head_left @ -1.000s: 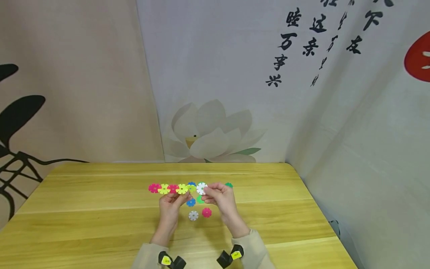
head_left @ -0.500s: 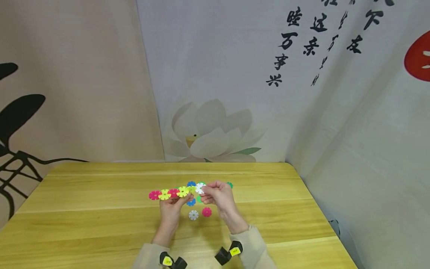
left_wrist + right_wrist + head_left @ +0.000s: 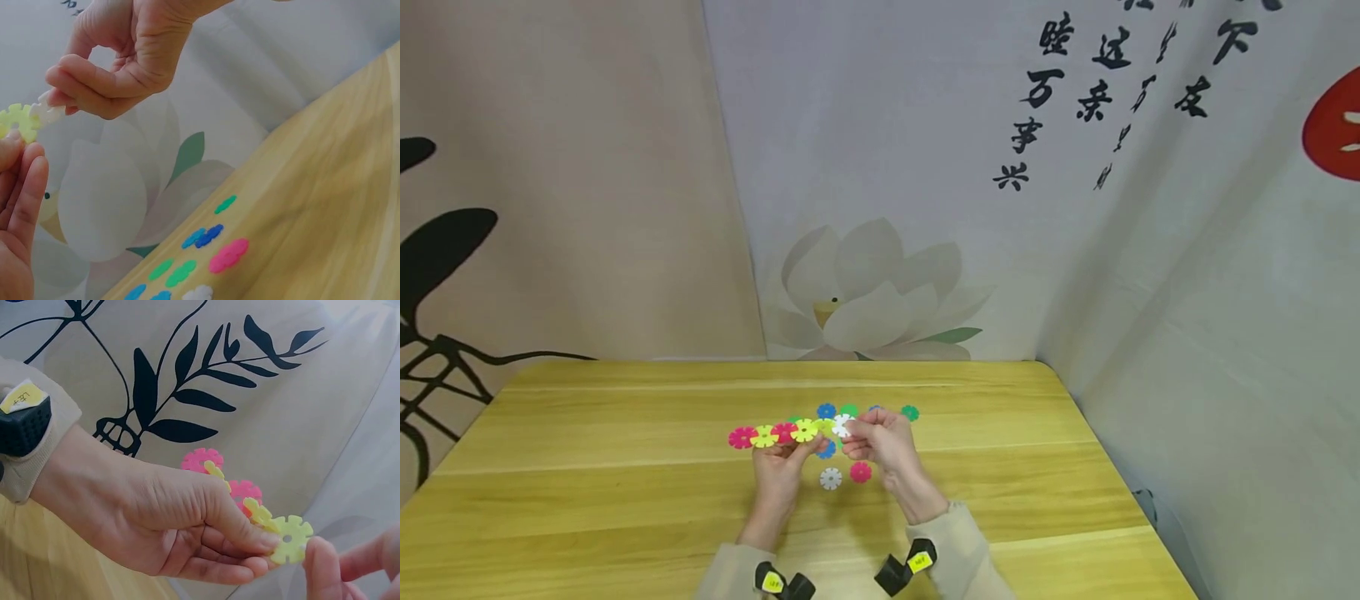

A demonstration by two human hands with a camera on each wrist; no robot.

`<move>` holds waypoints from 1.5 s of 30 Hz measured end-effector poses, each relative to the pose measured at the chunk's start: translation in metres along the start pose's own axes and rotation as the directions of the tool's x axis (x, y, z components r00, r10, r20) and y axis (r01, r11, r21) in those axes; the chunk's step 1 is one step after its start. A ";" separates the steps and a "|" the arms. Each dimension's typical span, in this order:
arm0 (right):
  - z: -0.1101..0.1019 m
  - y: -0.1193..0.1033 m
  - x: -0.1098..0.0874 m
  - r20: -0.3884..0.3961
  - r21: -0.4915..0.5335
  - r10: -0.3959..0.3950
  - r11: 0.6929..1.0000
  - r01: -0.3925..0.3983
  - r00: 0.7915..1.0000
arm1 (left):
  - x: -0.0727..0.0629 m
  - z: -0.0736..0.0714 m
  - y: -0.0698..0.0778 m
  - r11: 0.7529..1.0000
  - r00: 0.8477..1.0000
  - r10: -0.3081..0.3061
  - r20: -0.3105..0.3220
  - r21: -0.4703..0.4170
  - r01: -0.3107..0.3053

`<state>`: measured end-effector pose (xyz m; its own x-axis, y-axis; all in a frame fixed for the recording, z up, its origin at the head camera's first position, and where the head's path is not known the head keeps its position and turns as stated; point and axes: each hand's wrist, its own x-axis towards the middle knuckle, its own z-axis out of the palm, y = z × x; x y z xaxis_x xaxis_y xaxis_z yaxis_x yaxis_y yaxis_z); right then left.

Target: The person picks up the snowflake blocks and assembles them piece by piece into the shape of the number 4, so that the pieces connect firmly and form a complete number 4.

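Note:
My left hand [image 3: 778, 475] pinches a chain of flower-shaped plastic discs near its right end. Pink and yellow pieces alternate along it, starting with a pink disc [image 3: 742, 437] at the far left and finishing in a yellow disc [image 3: 291, 540]. Between thumb and fingers of my right hand [image 3: 887, 450] is a white notched disc [image 3: 842, 426], which meets the edge of that last yellow one in the left wrist view. The white disc is hidden behind the right fingers in the right wrist view. Both hands hold the pieces up above the wooden table [image 3: 625, 517].
Loose discs lie on the table beyond and below the hands: a white disc [image 3: 831, 478], a pink disc [image 3: 861, 472], a green disc [image 3: 910, 413], a blue disc [image 3: 826, 412] and several others. Behind the table hangs a printed cloth [image 3: 880, 167].
The chain's left end has dipped, so the chain now slopes down to the left. My right hand has moved slightly left with the white disc, bringing it to the chain's end.

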<state>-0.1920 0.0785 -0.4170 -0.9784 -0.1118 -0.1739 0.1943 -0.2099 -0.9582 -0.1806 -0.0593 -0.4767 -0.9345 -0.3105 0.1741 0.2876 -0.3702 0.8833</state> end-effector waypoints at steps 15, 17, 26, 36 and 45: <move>0.009 0.007 0.000 -0.017 0.016 -0.007 1.000 0.007 1.000 | 0.002 -0.007 -0.002 0.999 0.999 0.031 0.031 0.039 -0.032; 0.008 0.008 0.001 0.002 0.032 -0.007 0.999 0.007 1.000 | 0.004 -0.008 -0.001 0.998 0.999 0.023 0.035 0.062 -0.025; -0.009 0.011 0.011 0.075 -0.025 -0.097 0.995 0.100 0.992 | 0.012 -0.009 0.010 0.997 0.999 0.022 0.040 0.078 -0.025; -0.059 0.038 0.057 -0.088 -0.428 -0.380 0.849 0.310 0.921 | 0.014 -0.012 0.012 0.999 0.999 0.042 0.027 0.025 -0.042; -0.099 0.056 0.084 -0.146 -0.698 -0.401 0.690 0.193 0.905 | 0.016 -0.011 0.013 0.999 0.999 0.037 0.024 0.033 -0.038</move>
<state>-0.2708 0.1531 -0.5078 -0.9731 0.1245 0.1937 -0.1043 0.5115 -0.8529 -0.1889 -0.0790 -0.4670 -0.9280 -0.3030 0.2167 0.3154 -0.3292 0.8900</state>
